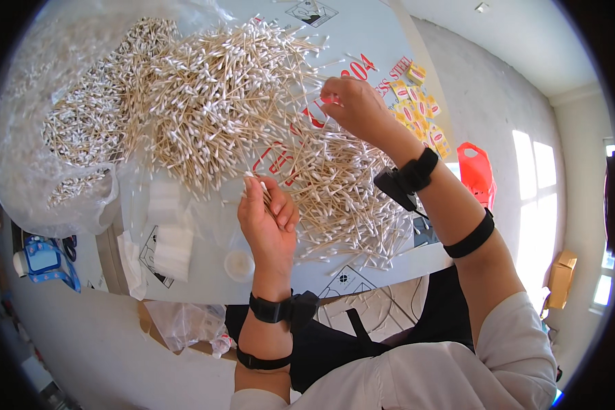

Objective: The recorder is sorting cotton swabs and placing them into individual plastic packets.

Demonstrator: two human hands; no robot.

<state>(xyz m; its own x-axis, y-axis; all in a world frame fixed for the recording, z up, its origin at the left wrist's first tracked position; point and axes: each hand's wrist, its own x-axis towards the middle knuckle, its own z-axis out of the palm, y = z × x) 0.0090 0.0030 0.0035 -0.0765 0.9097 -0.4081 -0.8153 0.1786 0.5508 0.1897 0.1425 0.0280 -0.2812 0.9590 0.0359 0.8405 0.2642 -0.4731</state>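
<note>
Cotton swabs with pale wooden sticks and white tips lie in a big heap (212,96), and a second heap (352,198) spreads nearer me on the right. My left hand (269,213) is closed around a small bunch of cotton swabs (265,198), between the two heaps; their lower ends are hidden in the palm. Over the table beyond the nearer heap, my right hand (352,106) has its fingers bent together in a pinch. Whatever sits between those fingertips, if anything, is too small to make out.
A clear plastic bag (20,137) full of swabs lies at the left. Small yellow-and-white packets (417,109) are at the right edge of the table (383,27). White folded pieces (172,249) and a round clear lid (239,264) lie near the front edge. A red bag (476,171) is beyond the table.
</note>
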